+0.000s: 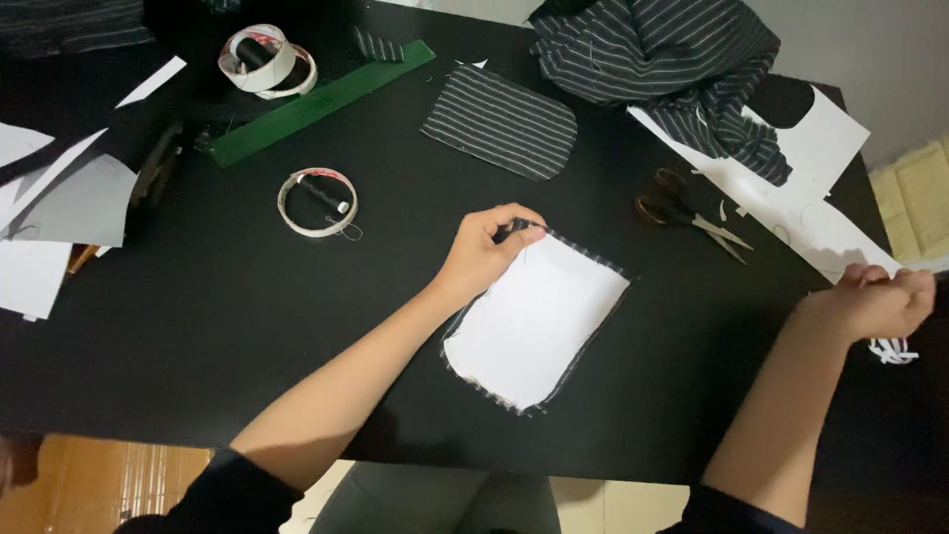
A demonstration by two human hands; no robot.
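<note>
The left hand (484, 252) pinches the top corner of a white paper pattern (534, 318) lying on a striped fabric piece (583, 348), mid-bench (297, 336). The right hand (875, 302), at the bench's right edge, is curled around what seems to be a striped fabric scrap (893, 350), though blur hides the grip. Scissors (687, 216) lie just beyond the pattern. With only one corner held, the pattern could slide off the fabric's edges.

Head view, steeply down, close over table (297, 326)

Black table (247, 326); white paper (539, 316); grey-striped dark fabric (499, 121); green ruler (321, 101); scissors (692, 216) perhaps brown-handled.
</note>
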